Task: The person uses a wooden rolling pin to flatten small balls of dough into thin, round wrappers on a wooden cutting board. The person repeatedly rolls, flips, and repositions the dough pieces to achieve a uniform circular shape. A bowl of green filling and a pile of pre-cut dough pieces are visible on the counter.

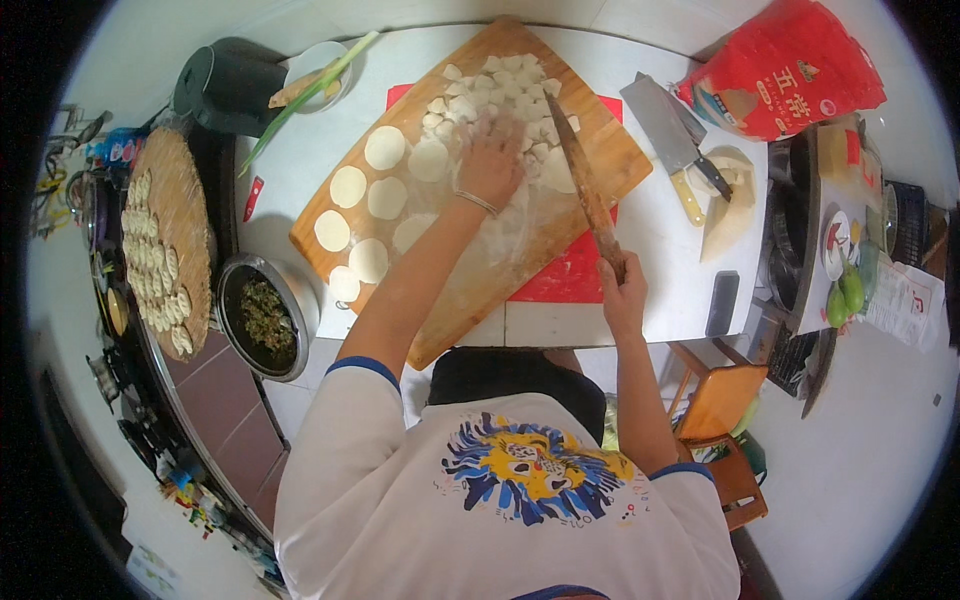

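My left hand (491,160) reaches over the wooden board (455,320), palm down on floured dough, its fingers apart and somewhat blurred. Under and beyond the fingertips lies a heap of small cut dough pieces (515,75). Flat round dough wrappers (385,148) are spread over the board's left side, several of them in loose rows. In my right hand (624,290) is the handle of a long, narrow knife (578,165), its blade slanting up and left across the board, beside the dough pieces.
A metal bowl of chopped filling (265,315) and a round tray of dumplings (193,215) stand left. To the right lie a cleaver (658,122), a phone (722,303) and a red bag (785,75). A plate with ginger and green onion (325,75) is behind.
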A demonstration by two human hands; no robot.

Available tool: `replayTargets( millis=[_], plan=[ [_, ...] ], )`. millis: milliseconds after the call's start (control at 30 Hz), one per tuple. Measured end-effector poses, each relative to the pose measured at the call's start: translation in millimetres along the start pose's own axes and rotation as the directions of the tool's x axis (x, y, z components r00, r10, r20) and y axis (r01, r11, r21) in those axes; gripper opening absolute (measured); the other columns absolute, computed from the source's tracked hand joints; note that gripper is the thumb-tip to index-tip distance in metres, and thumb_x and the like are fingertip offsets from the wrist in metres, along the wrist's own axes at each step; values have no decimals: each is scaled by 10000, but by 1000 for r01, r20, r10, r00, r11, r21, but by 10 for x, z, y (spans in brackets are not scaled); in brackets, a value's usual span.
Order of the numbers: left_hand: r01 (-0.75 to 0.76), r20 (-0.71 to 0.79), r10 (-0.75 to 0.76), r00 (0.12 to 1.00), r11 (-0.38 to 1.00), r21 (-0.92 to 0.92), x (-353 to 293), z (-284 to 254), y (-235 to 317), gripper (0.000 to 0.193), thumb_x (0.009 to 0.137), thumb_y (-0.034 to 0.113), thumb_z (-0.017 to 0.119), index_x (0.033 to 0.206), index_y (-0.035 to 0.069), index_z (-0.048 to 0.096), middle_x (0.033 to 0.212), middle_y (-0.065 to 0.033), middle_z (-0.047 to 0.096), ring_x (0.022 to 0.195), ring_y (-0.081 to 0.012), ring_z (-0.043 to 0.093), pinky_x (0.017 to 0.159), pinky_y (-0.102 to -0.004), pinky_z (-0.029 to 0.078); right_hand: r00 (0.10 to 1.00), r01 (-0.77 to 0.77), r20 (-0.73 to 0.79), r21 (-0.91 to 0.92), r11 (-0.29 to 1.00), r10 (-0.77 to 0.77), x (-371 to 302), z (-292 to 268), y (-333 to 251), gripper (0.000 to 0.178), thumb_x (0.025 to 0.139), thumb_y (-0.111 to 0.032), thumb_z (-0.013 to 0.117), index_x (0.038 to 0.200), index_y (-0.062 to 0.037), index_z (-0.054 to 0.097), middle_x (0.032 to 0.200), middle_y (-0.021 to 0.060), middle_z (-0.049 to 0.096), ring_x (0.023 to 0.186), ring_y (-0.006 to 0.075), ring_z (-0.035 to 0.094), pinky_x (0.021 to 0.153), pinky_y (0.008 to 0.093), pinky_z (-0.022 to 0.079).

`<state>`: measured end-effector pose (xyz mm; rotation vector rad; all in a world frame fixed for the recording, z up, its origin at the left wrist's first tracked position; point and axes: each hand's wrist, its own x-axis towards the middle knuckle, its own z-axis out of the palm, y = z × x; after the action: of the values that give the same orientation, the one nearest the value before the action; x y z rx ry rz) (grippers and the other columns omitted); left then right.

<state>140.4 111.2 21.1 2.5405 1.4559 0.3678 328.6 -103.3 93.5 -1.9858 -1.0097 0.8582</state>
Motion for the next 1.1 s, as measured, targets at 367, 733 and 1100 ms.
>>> replayTargets(
  millis=[367,733,1100],
  plan=[
    [160,-160,-169,973,985,-69,293,149,-348,588,793,214,624,1314,-16,475,1265,-253,503,1195,-431,447,1083,-495,317,1000,17,-23,-18,1000,-17,-62,27,-73,227,911,-185,646,995,8,561,757,90,545,671,161,500,630,312,437],
    [159,-261,-177,949,983,-87,799,174,-643,596,849,298,604,1383,79,452,1431,-259,385,1298,-442,376,1076,-534,295,999,15,-44,36,999,-13,-89,49,-24,249,911,-199,657,1019,9,573,801,86,586,720,165,533,662,314,454],
    [-1,26,0,1000,1000,31,-130,-10,172,662,829,387,631,1443,274,410,1558,-168,227,1427,-410,197,1114,-646,141,997,-12,-78,69,998,17,-128,43,-68,224,911,-176,650,1009,10,572,776,71,572,690,136,509,636,305,445]
  ],
)
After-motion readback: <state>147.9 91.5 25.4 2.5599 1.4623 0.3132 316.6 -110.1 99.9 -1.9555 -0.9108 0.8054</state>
